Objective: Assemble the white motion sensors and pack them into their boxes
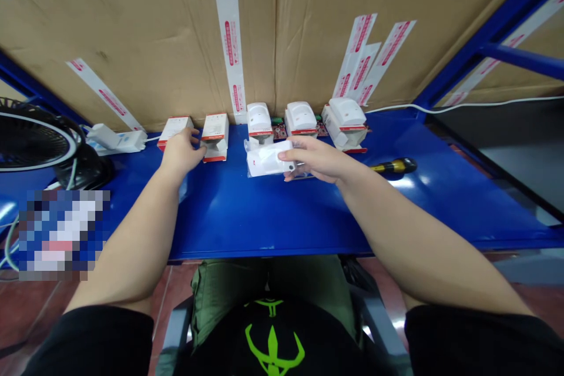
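Note:
A white plastic device in a clear bag [267, 160] is gripped by my right hand [315, 158], thumb on top, above the blue table. My left hand [183, 150] reaches to the back left, fingers apart, over the edge of a red-and-white box [173, 127]. Just right of that hand stands an opened small box [215, 129], its flap towards me. Farther right, a white device [259, 117], a second white device [301, 116] and a third white device [347, 113] rest on their own boxes.
Red circuit boards [279, 130] lie between the boxes. A yellow-black screwdriver [394, 165] lies to the right. At the left stand a black fan [39, 135] and a white power strip [118, 142]. Taped cardboard [304, 23] rises behind the blue table [264, 223].

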`<act>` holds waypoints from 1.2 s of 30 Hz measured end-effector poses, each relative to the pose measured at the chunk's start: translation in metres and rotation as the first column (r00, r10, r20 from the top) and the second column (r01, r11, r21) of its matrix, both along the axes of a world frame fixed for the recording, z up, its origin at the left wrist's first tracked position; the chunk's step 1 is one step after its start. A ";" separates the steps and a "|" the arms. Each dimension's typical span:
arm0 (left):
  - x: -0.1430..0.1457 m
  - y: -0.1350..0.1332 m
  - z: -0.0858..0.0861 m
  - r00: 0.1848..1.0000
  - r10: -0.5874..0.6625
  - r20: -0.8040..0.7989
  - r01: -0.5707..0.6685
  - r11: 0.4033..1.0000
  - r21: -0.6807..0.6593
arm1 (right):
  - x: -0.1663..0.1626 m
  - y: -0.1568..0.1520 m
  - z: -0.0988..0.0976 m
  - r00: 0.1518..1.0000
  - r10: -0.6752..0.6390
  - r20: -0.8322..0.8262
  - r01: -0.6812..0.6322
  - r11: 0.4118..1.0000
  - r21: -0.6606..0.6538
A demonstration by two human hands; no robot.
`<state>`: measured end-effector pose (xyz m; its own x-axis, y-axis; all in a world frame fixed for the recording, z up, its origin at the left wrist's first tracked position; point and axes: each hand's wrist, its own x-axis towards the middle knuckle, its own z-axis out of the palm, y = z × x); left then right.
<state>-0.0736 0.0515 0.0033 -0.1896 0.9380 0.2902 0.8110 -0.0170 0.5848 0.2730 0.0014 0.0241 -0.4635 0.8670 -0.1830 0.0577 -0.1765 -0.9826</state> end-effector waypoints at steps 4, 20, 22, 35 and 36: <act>0.009 0.001 -0.002 1.000 -0.014 -0.024 0.013 0.998 -0.055 | -0.004 -0.001 0.002 0.999 -0.045 -0.013 0.045 0.999 -0.027; 0.084 -0.065 0.012 0.948 -0.292 0.128 0.208 0.870 0.447 | -0.003 -0.008 0.011 0.939 0.203 -0.276 -0.239 0.966 -0.102; 0.092 -0.073 0.014 0.923 -0.358 0.143 0.262 0.854 0.450 | -0.008 -0.010 0.010 0.924 0.243 -0.294 -0.288 0.950 -0.120; 0.095 -0.070 0.004 0.864 -0.417 0.282 0.259 0.849 0.460 | -0.013 -0.015 0.011 0.913 0.155 -0.377 -0.238 0.954 -0.183; 0.095 -0.069 0.002 0.862 -0.420 0.282 0.255 0.842 0.475 | -0.014 -0.015 0.010 0.908 0.151 -0.391 -0.236 0.955 -0.180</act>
